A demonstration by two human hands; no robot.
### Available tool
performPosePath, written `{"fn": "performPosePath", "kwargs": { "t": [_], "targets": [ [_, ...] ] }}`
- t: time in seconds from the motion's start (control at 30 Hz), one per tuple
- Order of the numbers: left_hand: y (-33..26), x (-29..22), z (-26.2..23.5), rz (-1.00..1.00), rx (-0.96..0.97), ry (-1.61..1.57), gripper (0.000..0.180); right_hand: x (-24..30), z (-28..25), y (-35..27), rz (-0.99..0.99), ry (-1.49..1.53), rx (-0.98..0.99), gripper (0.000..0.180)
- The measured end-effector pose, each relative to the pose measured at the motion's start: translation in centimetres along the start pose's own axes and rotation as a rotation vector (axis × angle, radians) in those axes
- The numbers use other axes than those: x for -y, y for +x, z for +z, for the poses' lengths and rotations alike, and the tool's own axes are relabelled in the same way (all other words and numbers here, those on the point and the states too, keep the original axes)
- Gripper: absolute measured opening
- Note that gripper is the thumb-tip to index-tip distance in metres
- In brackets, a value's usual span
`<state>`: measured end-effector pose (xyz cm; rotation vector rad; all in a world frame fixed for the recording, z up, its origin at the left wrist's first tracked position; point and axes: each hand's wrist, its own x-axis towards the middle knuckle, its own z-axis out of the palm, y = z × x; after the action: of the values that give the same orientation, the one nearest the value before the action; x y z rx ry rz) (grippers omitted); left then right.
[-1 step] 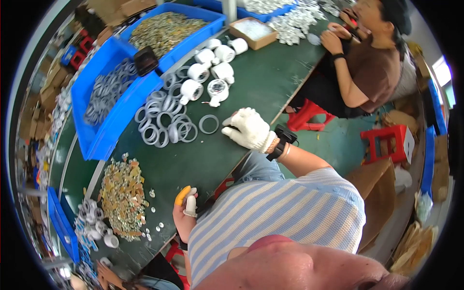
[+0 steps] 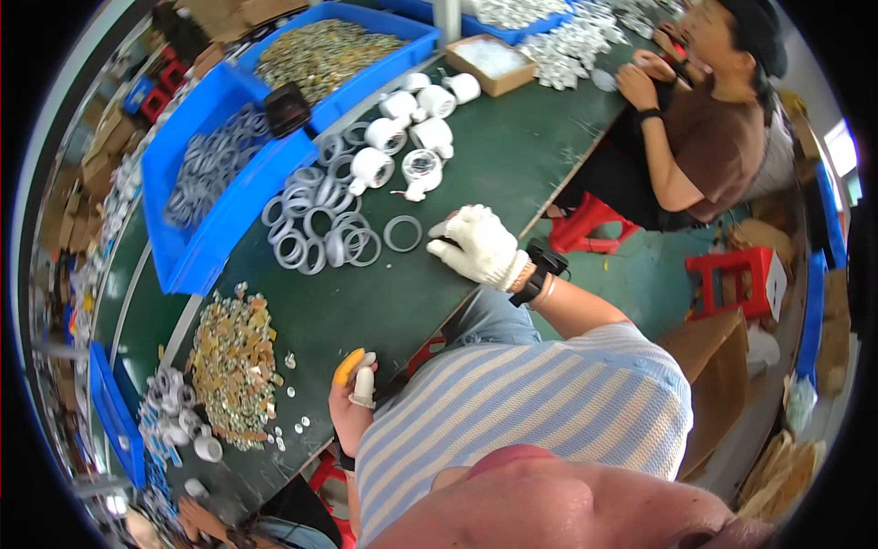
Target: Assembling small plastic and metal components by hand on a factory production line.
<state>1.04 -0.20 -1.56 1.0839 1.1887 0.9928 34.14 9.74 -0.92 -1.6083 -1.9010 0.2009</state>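
My right hand (image 2: 479,249), in a white knitted glove, rests over the edge of the green table (image 2: 357,306). Its thumb and forefinger stand apart, with nothing visible between them. Just left of it lies a single translucent grey ring (image 2: 402,233), apart from a heap of similar rings (image 2: 315,224). My left hand (image 2: 353,393) is near the front edge, lower left, with a yellow finger cover on one finger and a white one on another. Its fingertips are drawn together; whatever is between them is too small to make out.
White round lamp-like housings (image 2: 422,169) lie behind the rings. Blue bins hold grey rings (image 2: 215,165) and small yellowish parts (image 2: 320,59). A pile of small parts (image 2: 233,375) lies at left. A co-worker (image 2: 690,137) sits at right, near a red stool (image 2: 736,279).
The view has tilted slightly, so the things on the table appear a little further right. Both hands keep the same pose.
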Motion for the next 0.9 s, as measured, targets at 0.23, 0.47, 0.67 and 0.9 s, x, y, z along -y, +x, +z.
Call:
{"fn": "performPosePath", "kwargs": {
  "t": [0.23, 0.47, 0.67, 0.9],
  "targets": [
    [-0.5, -1.1, 0.0, -0.034, -0.028, 0.043, 0.035, 0.5, 0.3, 0.6, -0.035, -0.037, 0.045, 0.023],
    [0.0, -0.6, -0.3, -0.031, 0.016, 0.019, 0.035, 1.0, 0.3, 0.4, -0.045, -0.056, -0.021, 0.018],
    [-0.3, -0.7, -0.4, -0.076, 0.028, -0.031, 0.034, 1.1, 0.9, 0.3, -0.044, -0.069, 0.006, 0.017],
    [-0.9, -0.5, 0.0, -0.024, 0.004, 0.05, 0.033, 0.7, 1.1, 0.1, -0.119, -0.052, -0.027, 0.017]
  ]
}}
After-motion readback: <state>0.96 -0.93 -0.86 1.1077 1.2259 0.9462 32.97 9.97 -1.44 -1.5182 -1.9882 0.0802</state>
